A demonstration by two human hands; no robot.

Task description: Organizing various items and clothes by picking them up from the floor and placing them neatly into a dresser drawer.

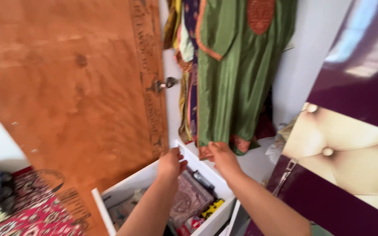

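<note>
A white drawer (127, 181) stands pulled out below the hanging clothes, with folded patterned cloth (191, 196) and small packets inside. My left hand (170, 162) rests on the drawer's far rim, fingers curled over the edge. My right hand (222, 158) reaches to the hem of a green garment (237, 83) that hangs above the drawer, fingers at its red-trimmed lower edge.
An open brown wooden door (66, 87) with a metal latch (165, 84) fills the left. More colourful clothes (184, 52) hang beside the green one. A purple and cream padded wardrobe door (351, 144) stands at the right. Patterned red fabric (36, 216) lies at lower left.
</note>
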